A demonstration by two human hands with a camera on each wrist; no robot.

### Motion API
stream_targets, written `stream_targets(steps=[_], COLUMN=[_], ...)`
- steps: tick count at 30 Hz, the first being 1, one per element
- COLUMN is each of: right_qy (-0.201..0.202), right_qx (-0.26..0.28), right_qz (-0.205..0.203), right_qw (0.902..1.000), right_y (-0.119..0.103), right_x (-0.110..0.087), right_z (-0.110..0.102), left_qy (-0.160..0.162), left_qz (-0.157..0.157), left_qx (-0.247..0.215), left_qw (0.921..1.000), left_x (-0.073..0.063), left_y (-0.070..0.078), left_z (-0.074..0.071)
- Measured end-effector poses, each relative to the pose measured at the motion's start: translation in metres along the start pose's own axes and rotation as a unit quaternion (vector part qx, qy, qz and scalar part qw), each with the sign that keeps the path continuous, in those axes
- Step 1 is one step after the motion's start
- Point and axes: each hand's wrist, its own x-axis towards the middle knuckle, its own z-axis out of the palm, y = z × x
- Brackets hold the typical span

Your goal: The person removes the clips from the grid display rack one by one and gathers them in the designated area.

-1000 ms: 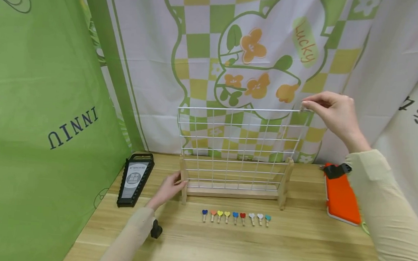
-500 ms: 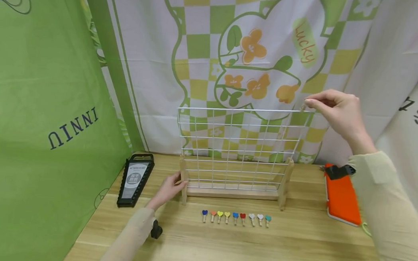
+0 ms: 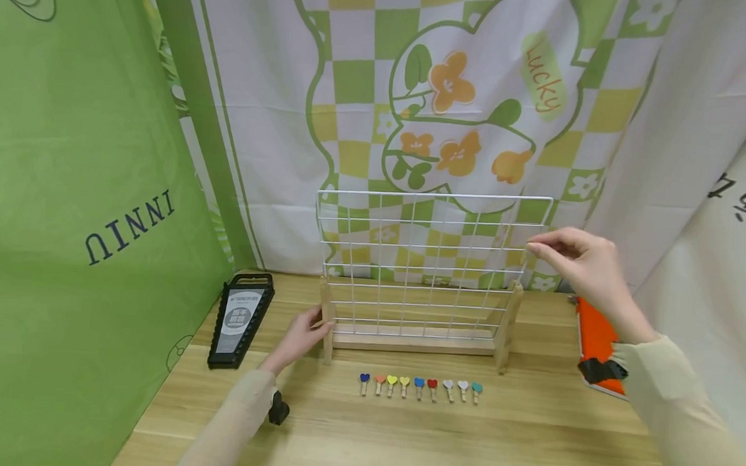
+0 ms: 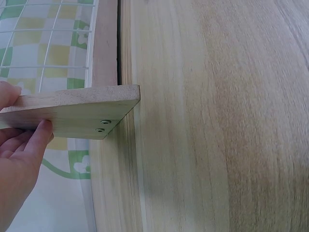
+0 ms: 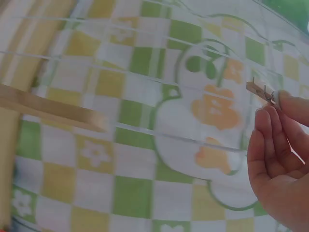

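A white wire grid panel point(image 3: 408, 245) stands upright in a wooden stand point(image 3: 414, 344). My left hand point(image 3: 301, 337) grips the stand's left side piece point(image 4: 72, 104), thumb on one face and fingers on the other. At the panel's right edge, below its top corner, is my right hand point(image 3: 585, 264). Its thumb and fingertips pinch a small wooden clothespin point(image 5: 258, 90), whose metal spring shows in the right wrist view. In front of the stand lies a row of several small clothespins point(image 3: 419, 383) with coloured hearts: blue, orange, yellow, red, white and teal.
On the table's left lies a black ridged holder point(image 3: 239, 321) with a printed label. An orange-red case point(image 3: 594, 328) lies at right, partly hidden by my right sleeve. Patterned cloth point(image 3: 356, 82) hangs close behind the panel, and a green cloth point(image 3: 82, 172) closes the left side.
My right hand has come down with the clothespin from the panel's top right corner to lower along its right edge. The left hand stays at the stand.
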Motion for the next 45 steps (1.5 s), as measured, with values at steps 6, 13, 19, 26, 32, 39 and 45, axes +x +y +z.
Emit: stream_targets(steps=[6,13,19,26,32,39,45], right_qy=[-0.056,-0.126,-0.188,-0.227,-0.235,-0.217,-0.225], right_qx=[0.004,0.003,0.02,0.003,0.002,-0.013,-0.028], right_qz=[0.016,0.06,0.106,0.133,0.171,0.183,0.177], right_qw=[0.9983,0.9902,0.9763,0.9649,0.9568,0.9586,0.9577], right_y=[0.027,0.052,0.073,0.096,0.109,0.117,0.115], right_x=[-0.044,-0.088,-0.119,-0.143,-0.156,-0.161,-0.161], right_z=[0.033,0.068,0.096,0.113,0.124,0.134,0.136], left_qy=[0.001,0.008,0.028,0.021,0.02,0.017,0.017], left_qz=[-0.002,-0.005,-0.005,0.002,-0.006,-0.008,-0.011], left_qx=[0.007,0.012,0.01,0.014,0.005,0.002,0.004], left_qw=[1.0,0.9999,0.9996,0.9997,0.9998,0.9998,0.9998], left_x=[0.0,0.007,0.015,0.016,0.015,0.015,0.014], left_y=[0.0,-0.017,-0.039,-0.041,-0.04,-0.041,-0.04], left_z=[0.0,0.004,0.007,0.005,0.004,0.004,0.004])
